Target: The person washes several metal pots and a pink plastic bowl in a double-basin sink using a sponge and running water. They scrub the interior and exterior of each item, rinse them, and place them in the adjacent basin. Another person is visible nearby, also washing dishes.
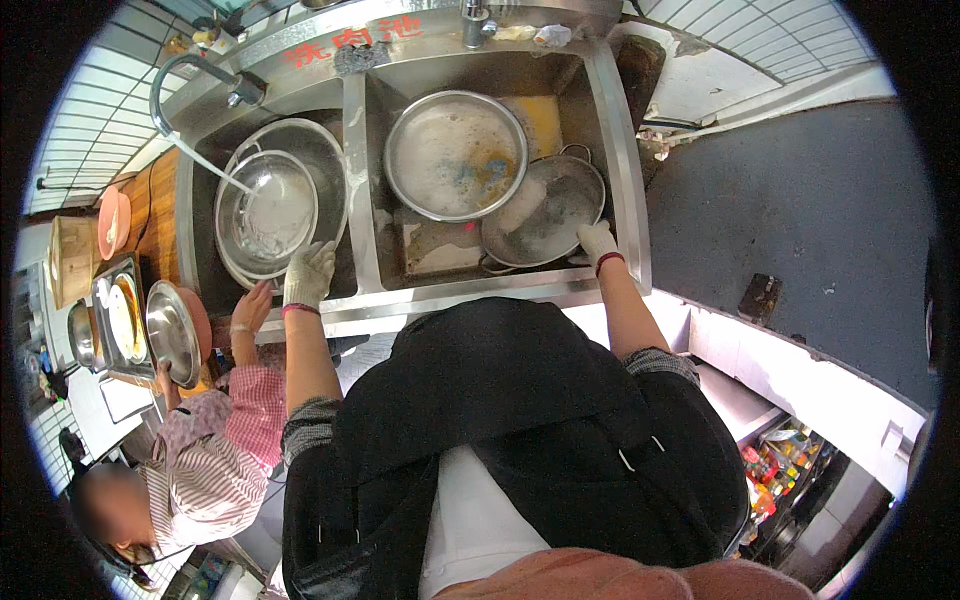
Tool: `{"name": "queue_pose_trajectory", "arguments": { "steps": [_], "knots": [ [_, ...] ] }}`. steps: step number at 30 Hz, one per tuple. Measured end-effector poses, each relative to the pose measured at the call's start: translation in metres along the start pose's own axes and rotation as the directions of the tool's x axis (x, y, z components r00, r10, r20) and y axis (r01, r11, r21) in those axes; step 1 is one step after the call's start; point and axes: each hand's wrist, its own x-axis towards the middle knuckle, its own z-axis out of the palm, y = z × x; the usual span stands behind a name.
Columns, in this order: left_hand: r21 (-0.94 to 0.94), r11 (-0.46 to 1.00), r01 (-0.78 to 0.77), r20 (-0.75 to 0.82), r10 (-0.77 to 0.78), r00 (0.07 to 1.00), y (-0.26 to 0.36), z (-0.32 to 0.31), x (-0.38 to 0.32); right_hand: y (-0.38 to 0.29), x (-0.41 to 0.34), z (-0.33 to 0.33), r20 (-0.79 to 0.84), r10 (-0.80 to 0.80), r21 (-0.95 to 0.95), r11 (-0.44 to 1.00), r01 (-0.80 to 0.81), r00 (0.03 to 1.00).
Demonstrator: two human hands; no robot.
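Note:
My left hand (309, 276), in a pale knitted glove, is at the rim of a metal basin (330, 150) in the left sink; its exact hold cannot be told. Inside that basin a smaller metal bowl (281, 206) holds water, and a stream from the curved faucet (187, 64) runs into it. My right hand (598, 241), gloved too, grips the right edge of a two-handled metal pan (559, 214) holding cloudy water in the right sink. A round metal basin (450, 154) of foamy water, with blue and brown matter in it, overlaps the pan's upper left.
At the left a co-worker (217, 465) holds a metal bowl (169, 330) against a pink basin (199, 326), one hand (253, 306) near my left glove. A steel divider (360, 195) parts the sinks. A second faucet (474, 26) stands behind. A tray (139, 345) lies farther left.

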Motion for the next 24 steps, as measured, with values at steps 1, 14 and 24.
{"name": "queue_pose_trajectory", "arguments": {
  "steps": [1,14,24],
  "knots": [
    [0.026,0.999,-0.035,0.000,0.035,0.999,-0.004,0.007,-0.013,-0.007,-0.001,0.002,-0.036,-0.013,-0.126,0.992,0.008,0.999],
    [0.296,0.915,-0.275,0.327,0.174,0.929,-0.049,0.085,-0.096,-0.169,-0.065,-0.112,-0.215,-0.413,-0.677,0.716,0.170,0.885],
    [0.541,0.827,-0.152,0.476,-0.151,0.866,-0.091,0.145,-0.085,-0.143,-0.053,-0.121,0.042,-0.362,0.081,0.930,0.358,0.931]
  ]
}}
